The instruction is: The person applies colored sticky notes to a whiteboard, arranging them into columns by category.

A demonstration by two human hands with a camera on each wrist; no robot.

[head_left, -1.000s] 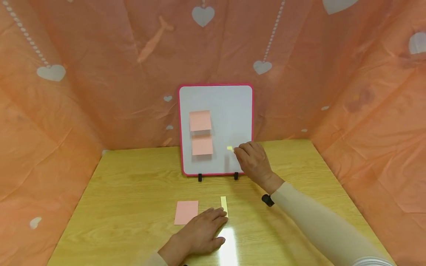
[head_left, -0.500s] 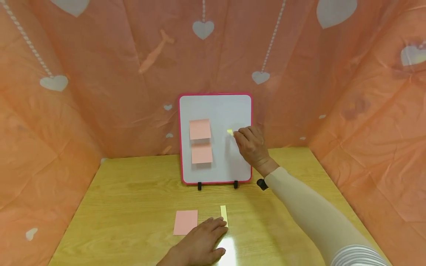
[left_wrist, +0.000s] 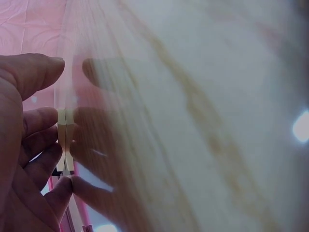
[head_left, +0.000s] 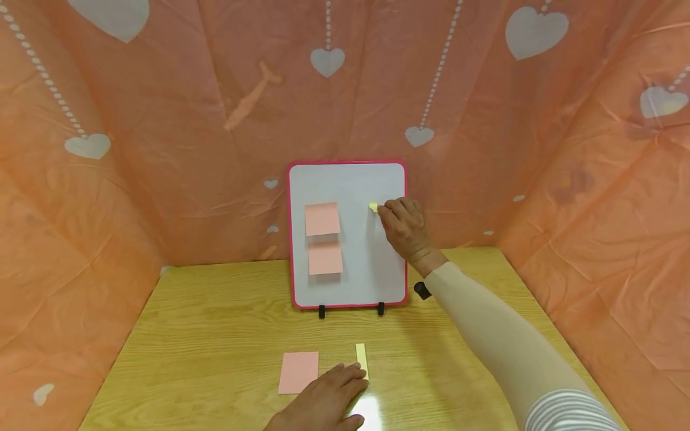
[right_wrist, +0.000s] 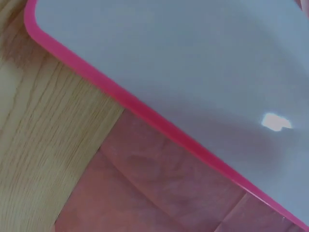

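My right hand point(head_left: 404, 230) pinches a small yellow sticky note strip point(head_left: 373, 206) by its right part, in front of the whiteboard's right half. Whether the strip touches the whiteboard point(head_left: 358, 281) cannot be told. Two pink square sticky notes point(head_left: 321, 219) hang one above the other on the board's left side. On the table, my left hand point(head_left: 326, 400) lies with its fingers extended, fingertips touching the lower end of a narrow yellow sticky note pad point(head_left: 360, 354). Left of it is a pink sticky note pad point(head_left: 298, 372). The right wrist view shows the board but no fingers.
The pink-rimmed board stands upright on two black feet point(head_left: 321, 311) near the table's back edge. Orange cloth point(head_left: 215, 197) with white hearts encloses the table point(head_left: 205, 335) on the back and both sides.
My right hand has moved up the board with the yellow strip. The left hand has stayed by the yellow pad. The head view has tilted upward, so everything sits lower.
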